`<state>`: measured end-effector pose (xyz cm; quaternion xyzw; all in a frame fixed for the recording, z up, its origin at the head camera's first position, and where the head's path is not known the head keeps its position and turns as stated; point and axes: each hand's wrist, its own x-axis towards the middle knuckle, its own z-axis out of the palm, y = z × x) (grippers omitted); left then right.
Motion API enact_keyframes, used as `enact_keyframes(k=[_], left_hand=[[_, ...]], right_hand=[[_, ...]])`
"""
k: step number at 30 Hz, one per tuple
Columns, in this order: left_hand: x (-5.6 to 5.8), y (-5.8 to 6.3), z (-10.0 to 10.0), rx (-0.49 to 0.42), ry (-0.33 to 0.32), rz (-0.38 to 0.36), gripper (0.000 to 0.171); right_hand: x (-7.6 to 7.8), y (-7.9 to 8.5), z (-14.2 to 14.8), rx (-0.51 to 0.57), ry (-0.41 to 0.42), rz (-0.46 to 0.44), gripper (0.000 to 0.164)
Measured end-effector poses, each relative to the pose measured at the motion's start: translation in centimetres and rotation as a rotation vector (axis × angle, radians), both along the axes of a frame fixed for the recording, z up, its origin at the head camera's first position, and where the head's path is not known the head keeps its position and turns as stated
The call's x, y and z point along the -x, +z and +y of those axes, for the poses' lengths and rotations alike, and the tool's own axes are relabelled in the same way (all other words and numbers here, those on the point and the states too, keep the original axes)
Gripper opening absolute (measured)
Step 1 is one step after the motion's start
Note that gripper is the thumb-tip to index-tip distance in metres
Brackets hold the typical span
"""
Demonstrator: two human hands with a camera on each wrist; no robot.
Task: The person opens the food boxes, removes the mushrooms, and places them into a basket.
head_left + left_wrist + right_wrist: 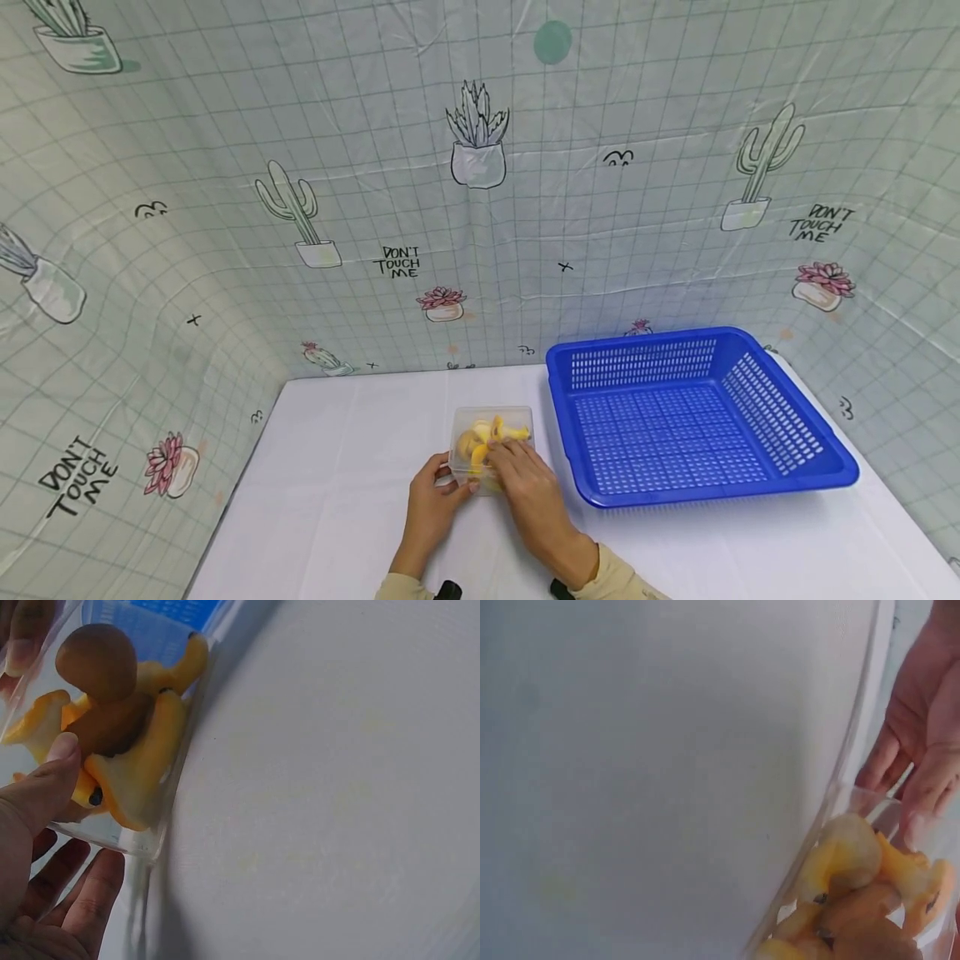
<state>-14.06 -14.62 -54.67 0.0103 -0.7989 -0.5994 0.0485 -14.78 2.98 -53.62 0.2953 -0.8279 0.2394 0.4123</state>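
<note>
A clear plastic box (491,412) sits on the white table, holding several yellow banana peels (146,765) with dark tips and rounded brown pieces (97,660) whose kind is unclear. My left hand (437,504) grips the box at its near left corner, the thumb over the rim and the other fingers outside the wall. Over the near right part of the box lies my right hand (532,496), its fingertips by the peels. The right thumb is hidden in the head view, and whether this hand pinches anything does not show.
A large blue plastic basket (581,458) with slotted walls stands close to the right of the box. The white table (337,450) extends to the left. Behind it and at both sides hangs a grid-patterned cloth (360,192) with printed cacti.
</note>
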Motion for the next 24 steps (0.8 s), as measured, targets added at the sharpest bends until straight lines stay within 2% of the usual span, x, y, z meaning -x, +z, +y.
enact_keyframes(k=[4,7,12,18,21,24], left_hand=[[-0.1,0.0,-0.1,0.008,-0.01,-0.009,0.052],[-0.2,0.0,-0.1,0.006,-0.018,-0.011,0.053],[-0.3,-0.1,-0.2,0.011,-0.034,-0.018,0.056],[-0.6,0.3,-0.4,0.006,-0.054,-0.026,0.066],[-0.7,0.9,-0.4,-0.006,-0.053,-0.049,0.065],[-0.6,1.5,-0.4,-0.025,-0.024,-0.09,0.059]], right_hand=[[0.0,0.3,0.0,0.05,0.019,-0.029,0.024],[0.1,0.4,0.1,0.09,0.031,-0.074,0.034],[0.2,1.3,0.5,0.131,0.049,-0.19,0.043],[0.2,2.8,0.7,0.152,0.071,-0.328,0.038],[0.2,3.2,0.8,0.16,0.07,-0.356,0.036],[0.4,3.7,0.7,0.181,0.055,-0.361,0.033]])
